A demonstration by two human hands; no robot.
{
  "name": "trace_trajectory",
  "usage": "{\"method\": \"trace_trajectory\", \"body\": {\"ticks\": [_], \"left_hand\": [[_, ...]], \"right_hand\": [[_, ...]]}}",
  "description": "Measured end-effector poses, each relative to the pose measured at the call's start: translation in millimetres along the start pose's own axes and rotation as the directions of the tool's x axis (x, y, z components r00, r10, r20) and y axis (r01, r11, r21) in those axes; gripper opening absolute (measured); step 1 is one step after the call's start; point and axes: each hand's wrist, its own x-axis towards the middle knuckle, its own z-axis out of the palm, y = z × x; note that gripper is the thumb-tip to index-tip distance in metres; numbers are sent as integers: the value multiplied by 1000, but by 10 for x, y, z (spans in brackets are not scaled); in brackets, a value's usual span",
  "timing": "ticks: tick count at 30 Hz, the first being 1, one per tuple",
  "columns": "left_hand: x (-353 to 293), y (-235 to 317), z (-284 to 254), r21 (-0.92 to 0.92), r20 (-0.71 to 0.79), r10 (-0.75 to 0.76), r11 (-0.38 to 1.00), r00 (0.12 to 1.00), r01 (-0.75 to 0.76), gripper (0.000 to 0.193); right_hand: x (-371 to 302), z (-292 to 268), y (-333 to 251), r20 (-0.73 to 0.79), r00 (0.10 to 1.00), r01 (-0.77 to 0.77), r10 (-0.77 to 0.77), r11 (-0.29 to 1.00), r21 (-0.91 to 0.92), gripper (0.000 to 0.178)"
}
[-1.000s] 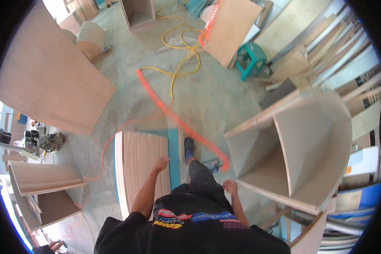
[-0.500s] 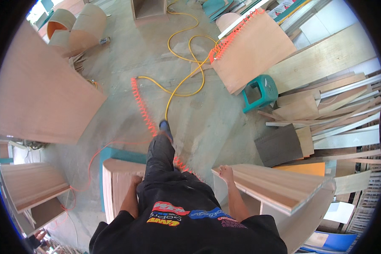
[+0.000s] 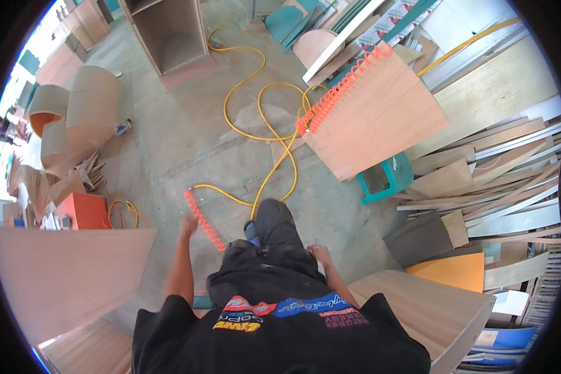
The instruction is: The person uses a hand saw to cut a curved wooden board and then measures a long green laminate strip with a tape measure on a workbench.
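Orange coiled hose (image 3: 212, 234) beside left hand (image 3: 189, 225), finger state too blurred to tell; right hand (image 3: 319, 252) released, fingers loosely curled.

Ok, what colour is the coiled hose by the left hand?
The coiled hose is bright orange-red, best seen in the head view.

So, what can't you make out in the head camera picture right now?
All in the head view:
- Left hand: blurred; contact with the coiled hose beside it is unclear.
- Right hand: too small to show whether it grips anything.
- Green stool: partly hidden by the board.
- Cabinet: cut off by the upper edge.
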Motion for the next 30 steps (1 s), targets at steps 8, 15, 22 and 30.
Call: {"method": "trace_trajectory", "body": {"ticks": [8, 15, 22, 30], "left_hand": [[2461, 2778, -1154, -344, -9, 199, 920, 980, -190, 42], [3987, 1585, -717, 375, 496, 92, 874, 864, -309, 34], [4091, 2556, -311, 112, 758, -65, 993, 649, -31, 33], [6953, 4136, -417, -201, 663, 119, 979, 739, 22, 32]], "right_hand": [[1380, -564, 162, -10, 994, 102, -106, 979, -174, 27], [3855, -1517, -1434, 44, 896, -442, 441, 883, 160, 25], [5146, -3331, -2966, -301, 827, -149, 475, 701, 697, 23], [6426, -3557, -2452, -333, 881, -155, 335, 871, 467, 29]]}}
